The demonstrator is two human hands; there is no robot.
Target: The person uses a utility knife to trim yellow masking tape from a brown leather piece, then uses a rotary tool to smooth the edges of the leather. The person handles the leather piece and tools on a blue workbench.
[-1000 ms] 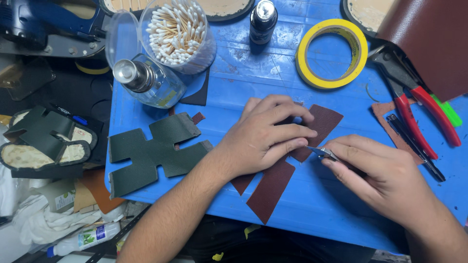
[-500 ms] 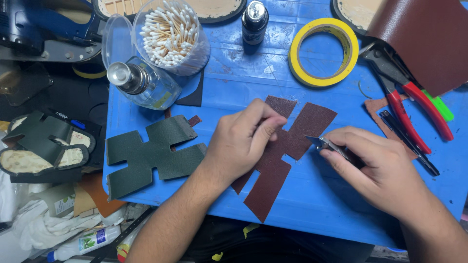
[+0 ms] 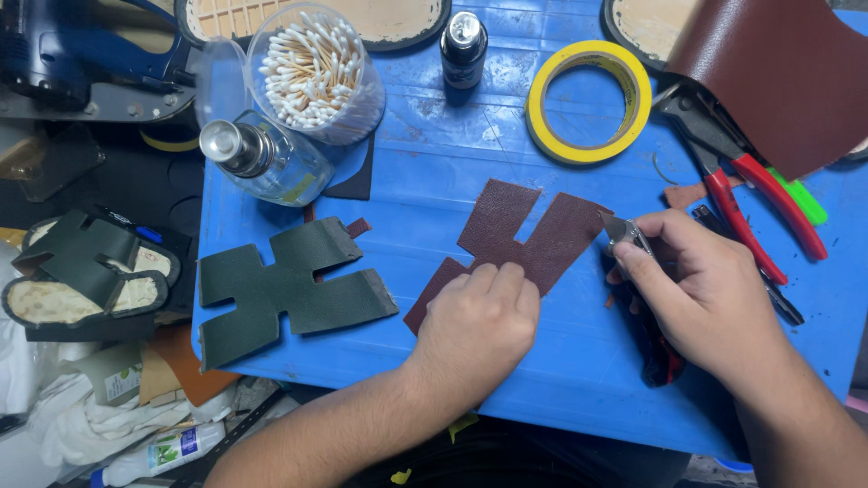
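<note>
A dark brown leather cutout (image 3: 515,237), cross-shaped, lies on the blue work table (image 3: 434,154). My left hand (image 3: 479,325) presses down on its lower part with curled fingers. My right hand (image 3: 701,294) grips a utility knife (image 3: 624,233) whose metal tip sits at the cutout's right edge. A dark green leather cutout (image 3: 285,289) of the same shape lies to the left, apart from both hands.
A yellow tape roll (image 3: 589,101), red-handled pliers (image 3: 741,190), a small dark bottle (image 3: 464,45), a tub of cotton swabs (image 3: 315,72) and a glass bottle (image 3: 262,163) stand at the back. A brown leather sheet (image 3: 778,72) lies top right. Sandals (image 3: 86,271) sit left of the table.
My left hand slid down toward me, uncovering the upper arms of the brown cutout. The knife in my right hand moved up to the cutout's right edge.
</note>
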